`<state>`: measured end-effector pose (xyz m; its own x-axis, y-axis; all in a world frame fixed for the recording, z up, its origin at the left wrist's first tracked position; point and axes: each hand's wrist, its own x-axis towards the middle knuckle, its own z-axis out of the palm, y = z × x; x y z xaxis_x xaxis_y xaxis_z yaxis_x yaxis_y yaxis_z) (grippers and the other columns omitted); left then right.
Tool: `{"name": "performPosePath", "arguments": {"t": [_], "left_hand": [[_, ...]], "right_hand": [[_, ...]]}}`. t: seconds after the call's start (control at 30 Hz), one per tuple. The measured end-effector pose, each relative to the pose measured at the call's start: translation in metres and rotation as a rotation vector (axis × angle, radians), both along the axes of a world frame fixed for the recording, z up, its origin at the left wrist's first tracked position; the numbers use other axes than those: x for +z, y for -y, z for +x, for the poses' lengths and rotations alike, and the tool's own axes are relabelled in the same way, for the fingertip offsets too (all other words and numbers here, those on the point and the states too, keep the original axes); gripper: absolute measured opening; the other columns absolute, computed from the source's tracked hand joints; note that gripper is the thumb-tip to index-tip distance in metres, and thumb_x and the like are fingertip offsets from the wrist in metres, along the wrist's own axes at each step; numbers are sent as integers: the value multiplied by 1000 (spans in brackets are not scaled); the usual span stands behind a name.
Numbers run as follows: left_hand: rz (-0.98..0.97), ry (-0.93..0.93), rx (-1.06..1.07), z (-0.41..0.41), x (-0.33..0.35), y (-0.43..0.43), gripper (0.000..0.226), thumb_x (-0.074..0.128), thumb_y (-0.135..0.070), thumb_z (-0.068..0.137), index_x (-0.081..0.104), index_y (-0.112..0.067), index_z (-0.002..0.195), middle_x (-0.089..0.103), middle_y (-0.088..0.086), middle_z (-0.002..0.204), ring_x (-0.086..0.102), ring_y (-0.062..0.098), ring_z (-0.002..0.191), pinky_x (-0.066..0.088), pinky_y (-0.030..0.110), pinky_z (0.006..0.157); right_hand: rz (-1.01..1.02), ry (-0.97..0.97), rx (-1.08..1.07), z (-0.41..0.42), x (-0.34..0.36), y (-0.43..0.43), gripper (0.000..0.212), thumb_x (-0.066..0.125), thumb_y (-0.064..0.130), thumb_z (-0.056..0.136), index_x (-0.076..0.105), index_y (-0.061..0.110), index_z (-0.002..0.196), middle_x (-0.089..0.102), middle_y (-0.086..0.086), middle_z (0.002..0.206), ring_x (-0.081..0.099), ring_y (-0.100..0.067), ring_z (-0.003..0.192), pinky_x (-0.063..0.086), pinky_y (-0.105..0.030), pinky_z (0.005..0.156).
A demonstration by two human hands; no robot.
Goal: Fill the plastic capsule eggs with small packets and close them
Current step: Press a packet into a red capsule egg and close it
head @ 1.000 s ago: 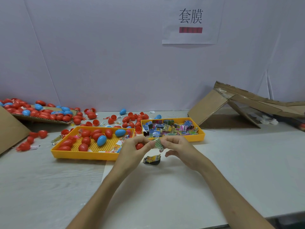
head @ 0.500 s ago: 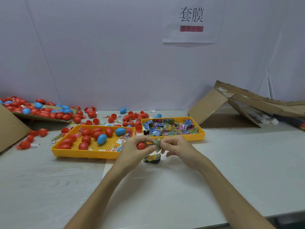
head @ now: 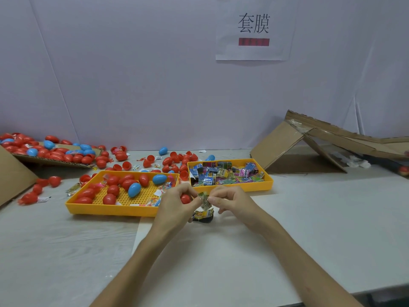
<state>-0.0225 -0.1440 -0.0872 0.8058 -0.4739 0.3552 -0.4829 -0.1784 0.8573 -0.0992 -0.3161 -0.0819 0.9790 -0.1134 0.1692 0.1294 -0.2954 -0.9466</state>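
Packet [head: 204,199] pinched between left hand [head: 177,206], holding red egg [head: 185,198], and right hand [head: 231,201].

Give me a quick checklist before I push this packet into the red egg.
1. Grip on packet, left hand and right hand pinching it: ok.
2. Hold on red egg in left hand: ok.
3. Egg's opening turned toward packet: cannot tell, fingers hide it.
4. Packet folded small enough: cannot tell.
5. Path clear of second packet, lying on table below the hands: ok.
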Motion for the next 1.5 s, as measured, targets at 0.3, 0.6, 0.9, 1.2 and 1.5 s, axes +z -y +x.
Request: {"name": "performPosePath", "arguments": {"t": [0.3, 0.6, 0.9, 1.2, 1.5], "left_hand": [[91, -51, -39, -2, 1, 0, 14, 77, -20, 88, 68, -14, 78, 64, 8, 83, 66, 27, 63, 57, 37, 46], [60, -119, -37, 1, 3, 1, 14, 73, -25, 91, 69, -18, 80, 62, 7, 76, 58, 17, 51, 51, 31, 43], [-184, -393, -166, 1, 13, -3, 11, 61, -32, 88, 71, -31, 91, 58, -5, 76, 47, 8, 65, 36, 18, 49], [-487, -516, -210, 6, 17, -8, 23, 58, -10, 99, 65, -18, 120, 73, 4, 109, 71, 17, 102, 56, 25, 77], [-524, -458, -192, 5, 14, -7, 34, 74, -15, 81, 66, -12, 114, 74, 2, 106, 72, 22, 106, 59, 26, 81]], "right_hand": [[187, 53, 16, -2, 7, 1, 12, 71, 24, 86, 78, 16, 82, 65, 3, 82, 59, -11, 80, 49, -25, 68], [263, 21, 50, -1, 5, 5, 23, 70, 15, 79, 75, 1, 96, 68, -11, 87, 63, -18, 77, 49, -27, 67], [361, 38, -38, 1, 7, 8, 34, 68, 12, 74, 79, 22, 104, 76, -3, 95, 61, -17, 64, 51, -27, 64], [371, 54, -80, -3, 10, 7, 32, 68, 13, 73, 79, 27, 100, 77, -6, 99, 64, -18, 64, 52, -26, 64], [363, 65, -63, -2, 9, 9, 32, 65, 3, 86, 81, 28, 98, 77, -6, 98, 65, -19, 65, 52, -26, 64]]}}
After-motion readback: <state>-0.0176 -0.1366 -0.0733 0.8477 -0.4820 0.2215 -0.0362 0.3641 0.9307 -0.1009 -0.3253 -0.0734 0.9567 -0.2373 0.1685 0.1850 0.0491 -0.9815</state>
